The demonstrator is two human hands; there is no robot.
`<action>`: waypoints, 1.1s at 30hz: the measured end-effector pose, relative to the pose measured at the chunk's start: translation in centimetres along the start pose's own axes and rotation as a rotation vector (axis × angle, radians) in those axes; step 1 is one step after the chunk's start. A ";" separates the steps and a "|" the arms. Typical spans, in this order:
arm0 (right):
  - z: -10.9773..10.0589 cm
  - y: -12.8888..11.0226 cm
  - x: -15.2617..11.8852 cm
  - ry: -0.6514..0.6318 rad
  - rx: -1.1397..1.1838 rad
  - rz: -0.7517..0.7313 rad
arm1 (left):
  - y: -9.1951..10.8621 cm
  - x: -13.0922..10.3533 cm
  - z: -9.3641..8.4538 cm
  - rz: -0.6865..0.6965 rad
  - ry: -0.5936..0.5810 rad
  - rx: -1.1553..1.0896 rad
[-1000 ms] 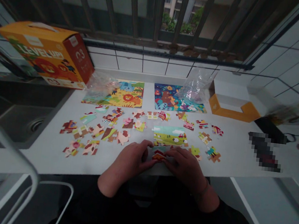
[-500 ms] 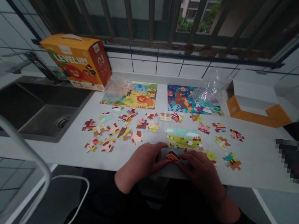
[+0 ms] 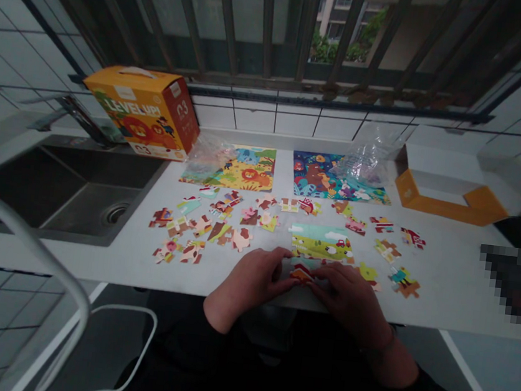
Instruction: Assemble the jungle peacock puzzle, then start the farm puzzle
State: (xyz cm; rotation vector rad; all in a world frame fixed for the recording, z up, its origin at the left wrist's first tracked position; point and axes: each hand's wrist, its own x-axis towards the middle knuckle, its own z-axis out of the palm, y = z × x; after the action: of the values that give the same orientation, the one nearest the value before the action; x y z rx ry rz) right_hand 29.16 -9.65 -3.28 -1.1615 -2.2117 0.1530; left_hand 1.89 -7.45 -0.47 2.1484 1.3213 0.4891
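Observation:
Near the counter's front edge, my left hand (image 3: pixel 261 274) and my right hand (image 3: pixel 349 293) meet around a red and orange puzzle piece (image 3: pixel 302 273). Fingers of both hands close on it from either side and hide part of it. Just beyond my fingertips lies a joined puzzle section (image 3: pixel 321 242) with green field, sheep and a red tractor. Beside my right hand is a yellow-green piece (image 3: pixel 368 272), partly covered. To the left of my left hand lie loose pieces, among them a pink and brown one (image 3: pixel 241 239) and a spotted one (image 3: pixel 192 252).
More loose pieces lie right, including a teal and brown one (image 3: pixel 404 281). Behind are a lion puzzle (image 3: pixel 256 173), a dark blue animal puzzle (image 3: pixel 316 180) and a clear plastic bag (image 3: pixel 368 161). An orange box (image 3: pixel 142 113) stands by the sink (image 3: pixel 95 202); an open box (image 3: pixel 443 200) lies right.
The camera view has shifted slightly. Both hands stay around the same puzzle piece, and the pieces on the counter look unmoved.

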 end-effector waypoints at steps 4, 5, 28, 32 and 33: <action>-0.1 -0.2 0.1 -0.009 -0.005 0.009 | 0.5 -0.1 -0.4 -0.021 0.006 0.001; -0.1 -0.3 0.1 -0.008 -0.004 0.013 | 0.7 -0.1 -0.5 -0.023 0.005 0.004; 0.4 0.0 -0.2 -0.018 -0.061 0.058 | -0.5 0.6 0.3 0.015 -0.056 0.111; 0.5 0.0 -0.2 -0.018 -0.075 0.058 | -0.5 0.6 0.3 0.009 -0.056 0.126; 0.5 -0.1 -0.2 -0.016 -0.075 0.058 | -0.5 0.6 0.4 0.007 -0.055 0.120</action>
State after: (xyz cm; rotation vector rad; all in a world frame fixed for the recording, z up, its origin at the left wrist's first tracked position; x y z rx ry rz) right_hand 28.92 -9.76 -3.72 -1.2698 -2.2158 0.1045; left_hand 2.00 -6.83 -1.09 2.2479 1.3434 0.3586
